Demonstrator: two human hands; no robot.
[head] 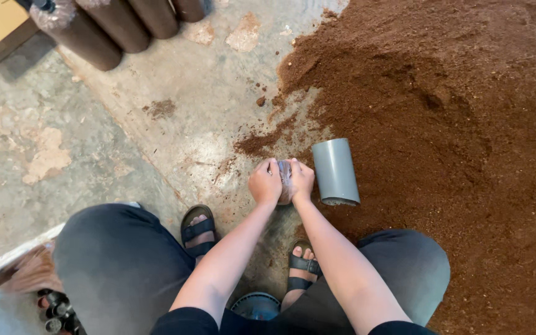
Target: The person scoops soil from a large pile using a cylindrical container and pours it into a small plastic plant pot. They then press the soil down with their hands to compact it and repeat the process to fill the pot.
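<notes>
Hands: left hand [264,182] and right hand [301,178] pressed together, clutching a small clear bag [285,180] between them, just beside grey pipe [335,170] at soil pile [442,105] edge.

A mushroom-growing workshop: heaped brown substrate [442,93] on bare concrete floor [175,124], packed cylindrical bags [103,31].

Beside my hands, the pipe piece [335,170] is plain grey; right of it the soil heap [442,118] is reddish brown; left of it the concrete floor [125,142] is pale grey, blotched tan; my sandals [196,231] are black
</notes>
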